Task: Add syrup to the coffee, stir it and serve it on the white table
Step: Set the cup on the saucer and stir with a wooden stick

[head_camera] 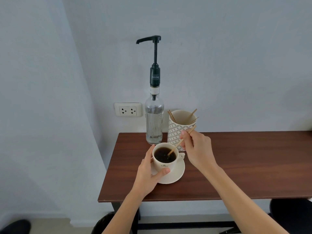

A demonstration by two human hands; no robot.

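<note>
- Right hand: fingers pinched together on the upper part of the wooden stirrer. The hand sits to the right of the cup and slightly toward the back edge of the surface.
- Stirrer axis: the long axis slopes down and to the left from the right hand. The lower tip is immersed in the coffee, right of the centre of the liquid. The upper end projects past the fingers toward the patterned holder.
- Left hand: wrapped around the left side of the cup, thumb on the near wall, fingers on the far side. It is clamped on the cup and steadies it.
- Cup position: upright on its saucer, near the left end of the brown surface, with the handle pointing right.
- Behind the cup: the syrup bottle stands at the back edge, pump spout pointing left; the patterned holder with spare sticks stands just beside it on the right.
- Judgement: the stirring step is in hand. The left hand is the nearer one for lifting the saucer. No white table is in view.
</note>
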